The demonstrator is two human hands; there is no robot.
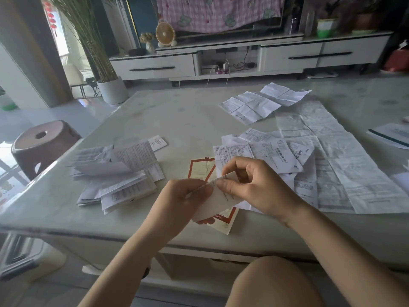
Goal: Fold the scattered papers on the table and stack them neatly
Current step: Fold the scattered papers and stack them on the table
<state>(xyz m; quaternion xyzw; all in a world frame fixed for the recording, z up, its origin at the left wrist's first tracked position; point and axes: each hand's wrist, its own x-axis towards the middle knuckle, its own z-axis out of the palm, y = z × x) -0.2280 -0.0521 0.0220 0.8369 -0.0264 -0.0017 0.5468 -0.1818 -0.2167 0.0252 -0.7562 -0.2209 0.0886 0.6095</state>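
At the far left we see a brown stool [42,145] on the floor, just beside the desk [177,111]. On the left part of the desk lies a loose pile of folded papers [115,176], some of them half opened, and a small white card [157,142] lies at its far edge. Near the front edge, the left hand [183,196] has its grip closed on a folded white paper [212,207], with the thumb on the top side. This paper is held a little above the desk, between both hands. Under it lies a sheet with a red border [200,170], flat on the desk. The right hand [259,185] also has its grip closed on the same paper, thumb and curled fingers pinching its upper edge. Behind the right hand there is a heap of unfolded printed papers [265,151], which overlap each other. Farther back lies a creased open sheet [261,103], apart from the heap. To the right, a long wrinkled sheet [345,169] is spread flat, and one more paper [391,136] shows at the right border
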